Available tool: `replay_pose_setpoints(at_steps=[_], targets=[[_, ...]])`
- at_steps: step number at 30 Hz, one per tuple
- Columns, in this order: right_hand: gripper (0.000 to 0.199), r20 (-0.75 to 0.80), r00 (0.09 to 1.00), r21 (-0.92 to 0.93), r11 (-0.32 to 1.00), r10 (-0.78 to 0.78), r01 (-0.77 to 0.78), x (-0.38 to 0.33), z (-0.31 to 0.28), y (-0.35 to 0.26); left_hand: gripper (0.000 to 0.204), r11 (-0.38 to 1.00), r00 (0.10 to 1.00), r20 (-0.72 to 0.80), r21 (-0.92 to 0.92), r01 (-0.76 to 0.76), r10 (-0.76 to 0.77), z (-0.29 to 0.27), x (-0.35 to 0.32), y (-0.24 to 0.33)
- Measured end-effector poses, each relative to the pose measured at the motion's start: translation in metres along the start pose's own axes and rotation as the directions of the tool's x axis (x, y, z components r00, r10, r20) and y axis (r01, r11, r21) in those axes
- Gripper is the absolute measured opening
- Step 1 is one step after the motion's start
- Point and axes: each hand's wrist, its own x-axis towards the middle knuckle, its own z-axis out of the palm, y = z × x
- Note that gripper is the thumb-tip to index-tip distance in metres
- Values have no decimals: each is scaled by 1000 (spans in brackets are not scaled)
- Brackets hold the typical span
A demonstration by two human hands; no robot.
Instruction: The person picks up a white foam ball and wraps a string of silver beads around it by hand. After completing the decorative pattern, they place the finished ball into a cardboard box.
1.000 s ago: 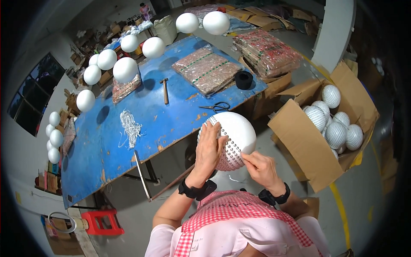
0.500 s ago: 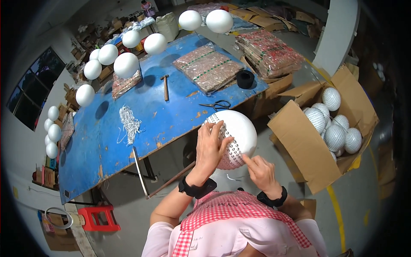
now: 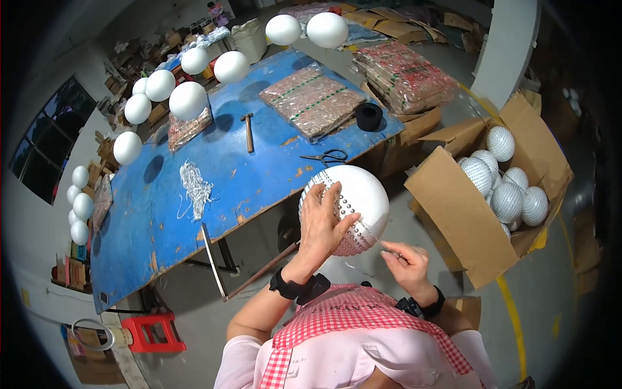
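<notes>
Half-beaded white ball [image 3: 366,194], frame centre. Centre left: silver bead-strand bundle [image 3: 194,188] on blue table [image 3: 139,220]. Left hand [image 3: 322,223] spread on beaded side, fingers apart; slipping palm could let ball turn. Right hand [image 3: 408,264]: thumb and forefinger together, seemingly pinching thin strand [image 3: 377,238]; slack could loosen rows.

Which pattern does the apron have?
The apron is red and white checked; see the head view.

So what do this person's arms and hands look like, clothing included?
The left hand and right hand are bare, without gloves. Each wrist wears a black strap with a bulky black unit. The sleeves are short and pale pink, leaving both forearms uncovered.
</notes>
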Motion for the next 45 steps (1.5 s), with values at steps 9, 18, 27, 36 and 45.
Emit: replay_pose_setpoints(at_steps=[9, 18, 27, 36, 45], targets=[[17, 187, 886, 376, 802, 424, -464, 15, 4, 10, 64, 996, 999, -7, 75, -40, 41, 2, -4, 5], [22, 26, 984, -318, 932, -176, 175, 23, 17, 11, 66, 992, 993, -67, 92, -89, 95, 7, -6, 4], [34, 122, 910, -592, 707, -397, 387, 21, 16, 11, 67, 985, 991, -73, 136, -102, 112, 7, -7, 4], [28, 94, 947, -541, 782, -307, 308, 16, 22, 19, 81, 989, 991, -7, 72, -130, 131, 7, -10, 4], [11, -67, 985, -300, 944, -160, 133, 21, 30, 26, 84, 976, 991, -15, 177, -129, 134, 10, -10, 6]])
